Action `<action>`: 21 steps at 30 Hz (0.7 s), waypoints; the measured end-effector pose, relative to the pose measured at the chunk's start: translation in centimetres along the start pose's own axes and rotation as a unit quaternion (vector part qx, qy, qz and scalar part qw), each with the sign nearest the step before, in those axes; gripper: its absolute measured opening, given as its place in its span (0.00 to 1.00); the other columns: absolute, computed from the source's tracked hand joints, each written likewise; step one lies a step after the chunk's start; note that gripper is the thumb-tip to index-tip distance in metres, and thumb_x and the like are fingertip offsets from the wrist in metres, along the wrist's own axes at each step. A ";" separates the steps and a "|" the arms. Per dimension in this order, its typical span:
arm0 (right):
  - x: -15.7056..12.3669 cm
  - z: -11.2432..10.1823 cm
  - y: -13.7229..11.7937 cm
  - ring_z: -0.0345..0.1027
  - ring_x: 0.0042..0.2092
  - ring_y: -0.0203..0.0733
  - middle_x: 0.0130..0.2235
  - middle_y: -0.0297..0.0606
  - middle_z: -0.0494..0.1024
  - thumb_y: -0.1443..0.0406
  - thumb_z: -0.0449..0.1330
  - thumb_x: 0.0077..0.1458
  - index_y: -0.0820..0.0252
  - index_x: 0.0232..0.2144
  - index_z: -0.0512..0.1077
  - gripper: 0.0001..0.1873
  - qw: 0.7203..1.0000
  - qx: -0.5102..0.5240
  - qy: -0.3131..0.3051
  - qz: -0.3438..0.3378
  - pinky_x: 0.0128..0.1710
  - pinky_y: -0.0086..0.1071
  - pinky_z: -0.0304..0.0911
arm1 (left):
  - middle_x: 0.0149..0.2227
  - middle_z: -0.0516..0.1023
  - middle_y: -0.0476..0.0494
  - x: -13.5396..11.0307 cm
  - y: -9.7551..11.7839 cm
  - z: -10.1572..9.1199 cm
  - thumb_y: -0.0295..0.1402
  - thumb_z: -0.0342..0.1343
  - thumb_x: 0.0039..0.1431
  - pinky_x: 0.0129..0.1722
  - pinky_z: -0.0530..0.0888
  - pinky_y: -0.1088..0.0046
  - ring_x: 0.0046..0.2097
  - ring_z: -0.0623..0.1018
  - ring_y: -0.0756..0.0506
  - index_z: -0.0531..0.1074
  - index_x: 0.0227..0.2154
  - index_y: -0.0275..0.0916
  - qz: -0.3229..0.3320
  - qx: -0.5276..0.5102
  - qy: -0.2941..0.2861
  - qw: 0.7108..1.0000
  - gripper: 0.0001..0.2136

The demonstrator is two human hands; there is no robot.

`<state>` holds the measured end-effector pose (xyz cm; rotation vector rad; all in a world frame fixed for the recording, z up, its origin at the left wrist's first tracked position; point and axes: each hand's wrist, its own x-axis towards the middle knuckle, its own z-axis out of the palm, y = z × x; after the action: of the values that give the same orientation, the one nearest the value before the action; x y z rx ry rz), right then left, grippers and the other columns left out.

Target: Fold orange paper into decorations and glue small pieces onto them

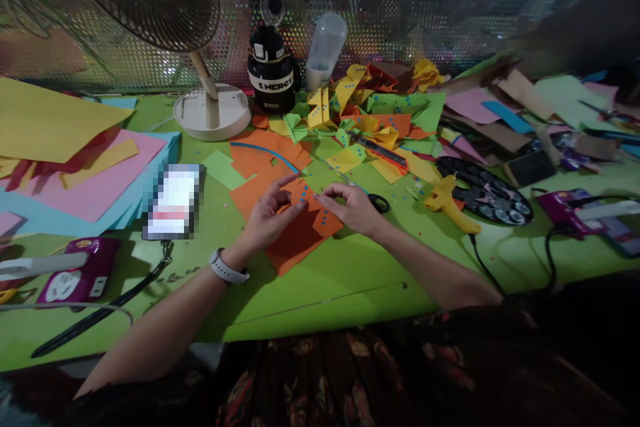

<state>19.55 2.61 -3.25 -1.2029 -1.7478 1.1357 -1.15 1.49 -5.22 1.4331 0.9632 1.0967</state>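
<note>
Orange paper (295,250) lies under both my hands on the green table, with several small blue dots on its upper part. My left hand (267,217), wearing a white wristband (228,268), rests over the paper's left side, thumb and index finger apart beside the dots. At the right side, my right hand (354,210) has thumb and forefinger pinched together; whatever is between them is too small to make out. Just below those fingertips is a small orange piece with blue dots (324,219). Dark-handled scissors (380,203) lie partly hidden behind my right hand.
A phone (174,203) and purple device (83,273) sit left, near coloured paper sheets (55,120). Behind stand a fan (213,110), a black bottle (271,73) and folded paper pieces (350,90). Rightward are a yellow glue gun (450,203) and black round tray (493,180).
</note>
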 end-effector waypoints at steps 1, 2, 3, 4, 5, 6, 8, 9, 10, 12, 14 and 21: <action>-0.1 0.1 -0.1 0.67 0.33 0.37 0.30 0.34 0.76 0.49 0.64 0.54 0.60 0.28 0.72 0.19 1.000 -0.004 -0.001 -0.003 0.36 0.32 0.61 | 0.27 0.67 0.55 0.0 -0.1 0.1 0.36 0.64 0.58 0.32 0.68 0.76 0.29 0.69 0.52 0.66 0.60 0.43 -0.012 -0.011 -0.007 1.000 0.27; -0.1 0.1 -0.1 0.66 0.33 0.37 0.30 0.34 0.75 0.49 0.64 0.54 0.60 0.28 0.72 0.19 1.000 -0.008 -0.003 -0.007 0.36 0.32 0.60 | 0.26 0.67 0.56 0.0 -0.2 0.1 0.37 0.64 0.58 0.31 0.67 0.76 0.28 0.69 0.53 0.66 0.60 0.44 -0.019 -0.020 -0.013 1.000 0.27; -0.2 0.2 -0.1 0.65 0.32 0.36 0.29 0.33 0.74 0.48 0.64 0.54 0.60 0.28 0.71 0.20 1.000 -0.012 -0.006 -0.010 0.35 0.31 0.59 | 0.26 0.66 0.56 -0.1 -0.2 0.2 0.37 0.65 0.57 0.30 0.66 0.76 0.27 0.68 0.53 0.67 0.59 0.44 -0.021 -0.023 -0.017 0.999 0.27; -0.2 0.2 -0.2 0.63 0.31 0.35 0.27 0.32 0.72 0.48 0.63 0.55 0.60 0.26 0.70 0.21 1.000 -0.020 -0.010 -0.012 0.33 0.31 0.58 | 0.26 0.66 0.56 -0.1 -0.2 0.3 0.37 0.65 0.57 0.30 0.66 0.77 0.27 0.68 0.53 0.67 0.59 0.44 -0.022 -0.023 -0.022 0.999 0.27; -0.2 0.3 -0.2 0.60 0.29 0.35 0.25 0.31 0.69 0.46 0.61 0.56 0.59 0.24 0.69 0.23 0.999 -0.031 -0.012 -0.013 0.31 0.31 0.56 | 0.26 0.67 0.56 -0.2 -0.2 0.3 0.37 0.65 0.57 0.30 0.66 0.77 0.27 0.68 0.53 0.68 0.58 0.44 -0.022 -0.022 -0.026 0.999 0.26; -0.3 0.3 -0.2 0.58 0.28 0.34 0.24 0.30 0.66 0.45 0.59 0.58 0.59 0.23 0.66 0.25 0.999 -0.043 -0.011 -0.014 0.29 0.30 0.54 | 0.26 0.67 0.55 -0.2 -0.2 0.4 0.37 0.65 0.56 0.31 0.67 0.77 0.28 0.69 0.53 0.69 0.57 0.43 -0.023 -0.022 -0.030 0.999 0.25; -0.3 0.2 -0.2 0.53 0.26 0.33 0.22 0.29 0.61 0.44 0.54 0.61 0.58 0.21 0.62 0.28 0.998 -0.064 0.003 -0.016 0.27 0.31 0.50 | 0.27 0.69 0.54 -0.3 -0.1 0.5 0.37 0.65 0.57 0.32 0.69 0.76 0.29 0.70 0.52 0.70 0.55 0.42 -0.026 -0.027 -0.032 0.999 0.23; -0.4 0.2 -0.2 0.52 0.26 0.33 0.21 0.28 0.60 0.44 0.53 0.61 0.58 0.21 0.61 0.28 0.997 -0.069 0.013 -0.018 0.27 0.31 0.49 | 0.27 0.69 0.53 -0.3 -0.1 0.5 0.37 0.65 0.57 0.32 0.69 0.75 0.29 0.70 0.52 0.70 0.55 0.42 -0.028 -0.028 -0.029 0.999 0.23; -0.4 0.1 -0.2 0.52 0.26 0.33 0.22 0.29 0.60 0.43 0.52 0.61 0.58 0.21 0.61 0.28 0.997 -0.066 0.022 -0.020 0.27 0.31 0.49 | 0.27 0.69 0.53 -0.4 0.0 0.6 0.37 0.65 0.57 0.32 0.69 0.75 0.29 0.70 0.52 0.70 0.55 0.42 -0.030 -0.027 -0.026 0.999 0.23; -0.4 0.1 -0.2 0.54 0.27 0.34 0.23 0.29 0.62 0.43 0.54 0.61 0.58 0.23 0.63 0.27 0.998 -0.045 0.024 -0.022 0.28 0.31 0.51 | 0.27 0.71 0.52 -0.4 0.1 0.6 0.37 0.65 0.57 0.32 0.69 0.74 0.29 0.71 0.52 0.70 0.56 0.41 -0.035 -0.020 -0.023 0.999 0.24; -0.5 0.1 -0.1 0.57 0.29 0.34 0.25 0.30 0.66 0.45 0.56 0.60 0.58 0.25 0.66 0.24 0.999 -0.026 0.007 -0.026 0.29 0.30 0.53 | 0.27 0.71 0.52 -0.5 0.3 0.6 0.37 0.65 0.57 0.31 0.69 0.74 0.29 0.71 0.51 0.70 0.55 0.41 -0.037 -0.015 -0.019 0.999 0.23; -0.5 0.1 -0.1 0.64 0.30 0.37 0.27 0.33 0.73 0.49 0.55 0.63 0.58 0.29 0.71 0.21 0.995 -0.078 -0.016 -0.057 0.32 0.31 0.58 | 0.29 0.74 0.49 -0.3 0.3 0.7 0.40 0.62 0.60 0.33 0.70 0.73 0.32 0.75 0.50 0.71 0.52 0.41 -0.015 -0.050 -0.018 0.998 0.19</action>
<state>19.54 2.12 -3.22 -1.1649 -1.9342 0.9717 -0.59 1.00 -4.97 1.3487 0.8903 1.0788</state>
